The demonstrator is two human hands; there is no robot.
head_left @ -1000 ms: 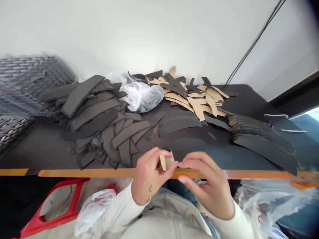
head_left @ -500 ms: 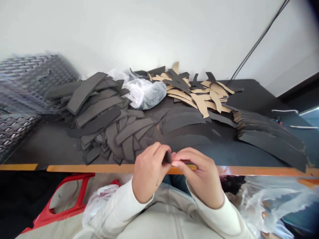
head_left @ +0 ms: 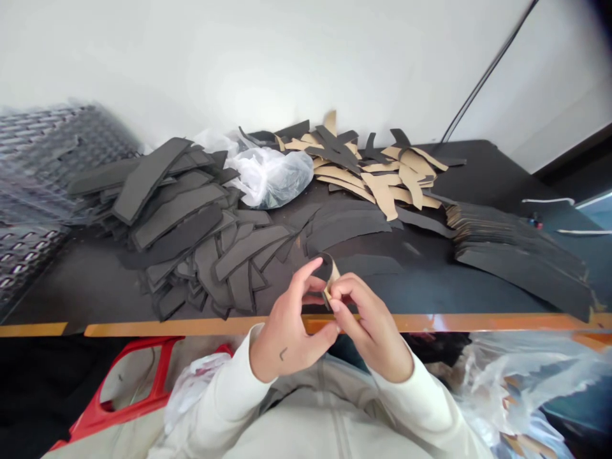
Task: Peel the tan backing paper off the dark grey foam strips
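A small curved strip (head_left: 333, 269), black on one face and tan on the other, stands bent between my hands just over the table's front edge. My right hand (head_left: 375, 325) pinches its lower edge between thumb and index finger. My left hand (head_left: 291, 328) curls loosely around the left side of the strip, with the index fingertip against its upper end and the thumb reaching toward my right fingertips. Part of the strip is hidden by my fingers. Close by on the left lies a heap of dark grey foam pieces (head_left: 248, 250).
Black pieces with tan backing (head_left: 382, 194) lie piled at the back. A stack of black curved strips (head_left: 521, 274) sits to the right. A white plastic bag (head_left: 277, 178) rests between the piles. Grey perforated baskets (head_left: 38, 166) stand left; a red stool (head_left: 160, 376) is below.
The strip has been bent upright and shows its tan face. My left fingers have loosened and spread from a tight grip, while my right hand keeps its pinch and has shifted slightly left.
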